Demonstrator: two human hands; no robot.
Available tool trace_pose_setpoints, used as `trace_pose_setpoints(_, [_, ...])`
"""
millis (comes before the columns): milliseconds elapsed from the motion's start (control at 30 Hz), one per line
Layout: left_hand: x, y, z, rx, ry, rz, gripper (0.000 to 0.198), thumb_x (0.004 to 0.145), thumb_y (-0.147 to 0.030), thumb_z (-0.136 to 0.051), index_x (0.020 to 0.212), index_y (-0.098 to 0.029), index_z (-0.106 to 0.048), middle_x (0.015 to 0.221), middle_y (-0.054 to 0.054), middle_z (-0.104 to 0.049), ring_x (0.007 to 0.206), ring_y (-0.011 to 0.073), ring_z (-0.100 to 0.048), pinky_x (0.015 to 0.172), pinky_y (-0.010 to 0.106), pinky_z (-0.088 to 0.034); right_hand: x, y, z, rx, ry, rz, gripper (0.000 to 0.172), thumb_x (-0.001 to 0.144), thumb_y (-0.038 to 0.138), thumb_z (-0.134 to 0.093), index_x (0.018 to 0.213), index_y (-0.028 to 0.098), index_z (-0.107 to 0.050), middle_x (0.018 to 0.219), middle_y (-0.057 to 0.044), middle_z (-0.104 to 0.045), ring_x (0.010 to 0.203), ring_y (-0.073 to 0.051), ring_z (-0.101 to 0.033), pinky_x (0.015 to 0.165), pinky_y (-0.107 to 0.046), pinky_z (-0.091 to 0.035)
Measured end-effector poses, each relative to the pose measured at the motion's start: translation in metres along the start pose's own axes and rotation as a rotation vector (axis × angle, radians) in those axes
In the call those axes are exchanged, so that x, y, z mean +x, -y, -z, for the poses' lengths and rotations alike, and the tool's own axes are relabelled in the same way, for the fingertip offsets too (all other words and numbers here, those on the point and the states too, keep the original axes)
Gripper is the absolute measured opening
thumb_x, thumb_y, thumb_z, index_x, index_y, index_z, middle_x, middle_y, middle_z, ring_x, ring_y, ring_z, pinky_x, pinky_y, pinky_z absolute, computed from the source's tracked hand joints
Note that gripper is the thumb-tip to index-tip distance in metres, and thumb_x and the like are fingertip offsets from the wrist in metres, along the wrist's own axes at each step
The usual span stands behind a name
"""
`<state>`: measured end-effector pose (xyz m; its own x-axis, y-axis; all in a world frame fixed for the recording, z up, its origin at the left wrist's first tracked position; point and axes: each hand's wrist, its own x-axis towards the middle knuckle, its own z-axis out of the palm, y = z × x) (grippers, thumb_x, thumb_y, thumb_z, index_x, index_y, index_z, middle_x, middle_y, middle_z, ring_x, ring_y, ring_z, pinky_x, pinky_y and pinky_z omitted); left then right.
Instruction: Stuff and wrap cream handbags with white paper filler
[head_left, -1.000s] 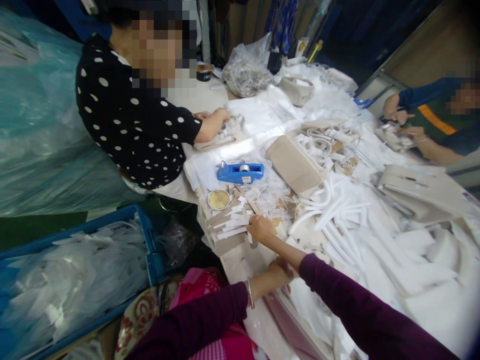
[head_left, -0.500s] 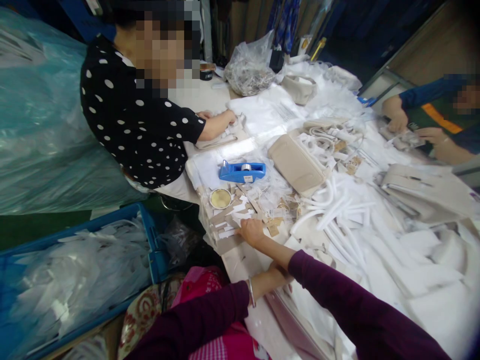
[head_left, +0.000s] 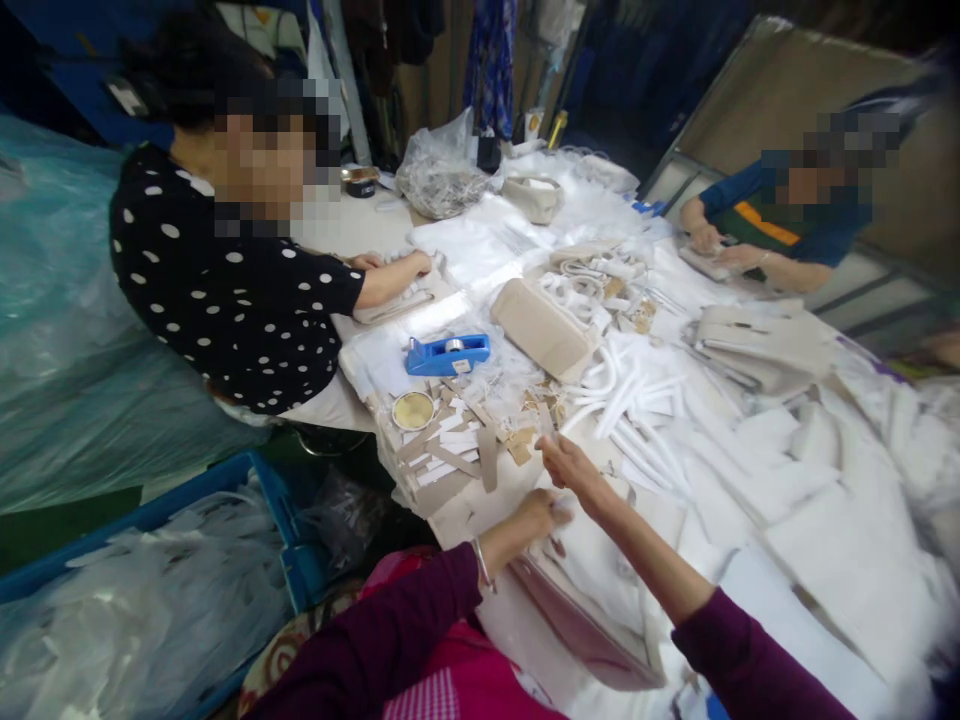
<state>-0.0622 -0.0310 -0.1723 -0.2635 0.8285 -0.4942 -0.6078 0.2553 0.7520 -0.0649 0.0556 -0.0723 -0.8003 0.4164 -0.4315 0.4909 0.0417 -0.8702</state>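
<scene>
My left hand (head_left: 536,512) lies at the table's near edge, fingers curled on the top edge of a beige bag (head_left: 592,625) partly wrapped in white. My right hand (head_left: 566,462) hovers just above and right of it, fingers pinched together; what they hold is too small to make out. A heap of beige and white paper strips (head_left: 450,455) lies to the left of both hands. Behind the strips sit a round tin (head_left: 413,410) and a blue tape dispenser (head_left: 448,353).
White foam tubes (head_left: 630,400) and foam sheets (head_left: 795,480) cover the table's right side. Another beige bag (head_left: 544,335) lies mid-table. A person in a polka-dot top (head_left: 225,290) works at the left, another person (head_left: 780,230) at the far right. A blue crate (head_left: 285,540) stands on the floor.
My right hand has drawn back from the strip heap toward my left hand. The camera has shifted, so everything sits lower and more to the left.
</scene>
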Motion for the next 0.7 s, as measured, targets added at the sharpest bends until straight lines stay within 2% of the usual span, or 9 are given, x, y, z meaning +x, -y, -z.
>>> trace_pose_setpoints(100, [-0.003, -0.009, -0.002, 0.155, -0.042, 0.016, 0.028, 0.062, -0.035, -0.072, 0.067, -0.016, -0.052, 0.053, -0.002, -0.054, 0.034, 0.0119, -0.048, 0.033, 0.023, -0.035, -0.046, -0.026, 0.04, 0.175, -0.041, -0.087, 0.052, 0.083, 0.063, -0.033, 0.091, 0.017, -0.055, 0.059, 0.006, -0.034, 0.045, -0.007, -0.029, 0.042, -0.021, -0.025])
trace_pose_setpoints(167, [-0.005, -0.013, -0.002, 0.158, -0.017, -0.004, 0.03, 0.062, -0.038, -0.072, 0.068, -0.016, -0.052, 0.055, -0.002, -0.054, 0.037, 0.0107, -0.048, 0.035, 0.022, -0.036, -0.073, -0.051, 0.059, 0.3, -0.064, -0.178, 0.052, 0.081, 0.063, -0.035, 0.087, 0.016, -0.058, 0.061, 0.004, -0.037, 0.047, -0.007, -0.031, 0.043, -0.021, -0.025])
trace_pose_setpoints(233, [-0.005, -0.014, -0.001, 0.169, 0.025, -0.012, 0.031, 0.063, -0.041, -0.071, 0.069, -0.015, -0.054, 0.057, -0.001, -0.055, 0.04, 0.0104, -0.049, 0.037, 0.022, -0.037, -0.095, -0.076, 0.071, 0.382, -0.097, -0.231, 0.042, 0.077, 0.056, -0.048, 0.079, 0.015, -0.058, 0.06, 0.004, -0.038, 0.047, -0.006, -0.031, 0.043, -0.021, -0.024])
trace_pose_setpoints(333, [-0.005, -0.015, 0.002, 0.245, 0.05, -0.013, 0.033, 0.065, -0.045, -0.068, 0.067, -0.014, -0.054, 0.049, -0.002, -0.053, 0.039, 0.0092, -0.048, 0.038, 0.02, -0.035, -0.117, -0.106, 0.075, 0.391, -0.171, -0.249, 0.024, 0.069, 0.039, -0.06, 0.068, 0.016, -0.053, 0.053, 0.005, -0.039, 0.043, -0.005, -0.03, 0.042, -0.019, -0.022])
trace_pose_setpoints(433, [-0.004, -0.017, 0.003, 0.284, 0.062, 0.024, 0.034, 0.067, -0.047, -0.065, 0.069, -0.014, -0.054, 0.044, -0.004, -0.05, 0.036, 0.0087, -0.045, 0.037, 0.019, -0.032, -0.121, -0.118, 0.071, 0.249, -0.229, -0.35, 0.016, 0.068, 0.028, -0.058, 0.061, 0.017, -0.049, 0.041, 0.006, -0.039, 0.036, -0.005, -0.031, 0.037, -0.019, -0.021])
trace_pose_setpoints(533, [-0.002, -0.019, 0.001, 0.262, 0.068, 0.052, 0.038, 0.065, -0.048, -0.066, 0.075, -0.014, -0.052, 0.055, -0.001, -0.057, 0.037, 0.0084, -0.048, 0.038, 0.02, -0.035, -0.111, -0.117, 0.067, 0.046, -0.256, -0.477, 0.013, 0.065, 0.014, -0.055, 0.054, 0.017, -0.049, 0.031, 0.007, -0.036, 0.029, -0.006, -0.031, 0.033, -0.019, -0.021])
trace_pose_setpoints(600, [-0.001, -0.02, 0.0, 0.245, 0.049, 0.048, 0.042, 0.062, -0.047, -0.069, 0.08, -0.014, -0.051, 0.063, 0.0, -0.061, 0.038, 0.0078, -0.05, 0.039, 0.02, -0.036, -0.102, -0.113, 0.064, 0.031, -0.239, -0.523, 0.018, 0.063, 0.008, -0.053, 0.049, 0.016, -0.046, 0.028, 0.006, -0.035, 0.026, -0.007, -0.032, 0.032, -0.02, -0.023])
trace_pose_setpoints(700, [0.0, -0.022, -0.002, 0.234, 0.016, 0.033, 0.046, 0.062, -0.046, -0.071, 0.088, -0.016, -0.048, 0.062, -0.002, -0.06, 0.038, 0.0081, -0.05, 0.041, 0.021, -0.038, -0.088, -0.108, 0.059, 0.128, -0.209, -0.53, 0.024, 0.064, 0.008, -0.053, 0.045, 0.017, -0.042, 0.029, 0.004, -0.037, 0.027, -0.007, -0.034, 0.032, -0.019, -0.026])
